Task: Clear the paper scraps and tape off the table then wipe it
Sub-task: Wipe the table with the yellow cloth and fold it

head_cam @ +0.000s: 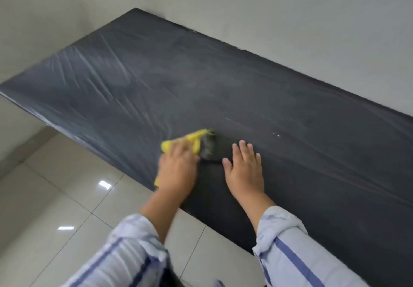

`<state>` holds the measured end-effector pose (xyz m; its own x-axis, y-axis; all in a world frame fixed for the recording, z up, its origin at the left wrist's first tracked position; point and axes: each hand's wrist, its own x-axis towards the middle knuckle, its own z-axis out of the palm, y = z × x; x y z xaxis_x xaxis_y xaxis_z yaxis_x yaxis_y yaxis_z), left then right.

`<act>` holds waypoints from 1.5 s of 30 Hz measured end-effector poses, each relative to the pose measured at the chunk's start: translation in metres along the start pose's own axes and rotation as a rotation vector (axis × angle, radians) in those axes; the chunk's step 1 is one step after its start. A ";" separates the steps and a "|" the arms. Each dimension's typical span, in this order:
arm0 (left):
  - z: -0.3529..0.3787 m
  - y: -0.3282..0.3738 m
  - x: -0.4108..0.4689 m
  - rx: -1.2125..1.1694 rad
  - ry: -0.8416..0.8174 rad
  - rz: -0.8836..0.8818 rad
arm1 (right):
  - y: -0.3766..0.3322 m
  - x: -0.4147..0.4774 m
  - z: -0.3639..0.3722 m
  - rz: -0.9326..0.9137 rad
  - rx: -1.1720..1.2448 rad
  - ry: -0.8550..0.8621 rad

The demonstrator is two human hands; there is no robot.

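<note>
Floor: glossy pale square floor tiles (67, 197) lie below the table's near edge on the left, with two bright light reflections on them.
Table: the long table with a black, wrinkled plastic-sheet cover (223, 81) runs from the left corner to the right side of the view. The creases are heaviest toward its left end.
Left sleeve: your pale blue striped left sleeve (125, 253) is rolled up at the forearm, over the floor.
Left hand: your left hand (177, 170) is at the table's near edge, palm down on the cloth. It is blurred, and its fingers appear curled over the cloth, gripping it.
Cloth: the crumpled yellow wiping cloth (192, 139) lies on the table just inside the near edge. It shows ahead of your left hand, and a corner shows again beside the wrist.
Grey patch: a dark grey patch (209, 149) touches the cloth's right end. You cannot tell from this view whether it is part of the cloth.
Right hand: your right hand (244, 168) rests flat on the table just right of the grey patch, fingers straight and spread, holding nothing.
Right sleeve: the matching striped right sleeve (290, 248) is rolled up above the near edge.
Specks: a few small white specks (277, 134) sit on the cover beyond and to the right of your right hand.
Wall: a plain pale wall (290, 18) meets the table's far edge.
</note>
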<state>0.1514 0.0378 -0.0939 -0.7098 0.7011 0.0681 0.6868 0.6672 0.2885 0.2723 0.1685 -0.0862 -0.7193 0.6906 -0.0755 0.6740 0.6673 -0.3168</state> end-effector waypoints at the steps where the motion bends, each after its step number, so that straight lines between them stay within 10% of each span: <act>1: -0.008 -0.034 0.013 0.054 0.053 -0.103 | 0.001 -0.001 0.002 0.009 -0.029 -0.004; 6: -0.046 -0.123 0.064 -0.037 0.146 -0.616 | -0.029 0.014 0.004 0.121 -0.025 0.017; 13: -0.018 -0.052 0.047 -0.091 0.000 0.067 | -0.093 0.048 0.028 0.117 -0.023 0.026; 20: -0.085 -0.254 0.091 0.047 0.169 -0.833 | -0.094 0.048 0.033 0.118 -0.106 0.034; 28: -0.043 -0.097 0.042 -0.099 -0.068 0.112 | -0.100 0.050 0.031 0.144 -0.120 0.056; 36: -0.072 -0.233 0.100 0.003 0.118 -0.556 | -0.184 0.109 0.050 -0.135 -0.061 -0.024; 45: -0.057 -0.187 0.104 -0.005 0.123 -0.179 | -0.208 0.153 0.060 -0.328 -0.008 -0.057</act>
<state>-0.0594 -0.0284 -0.0867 -0.8344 0.5351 0.1318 0.5474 0.7770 0.3110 0.0118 0.1190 -0.0883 -0.9065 0.4216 -0.0237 0.4057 0.8540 -0.3258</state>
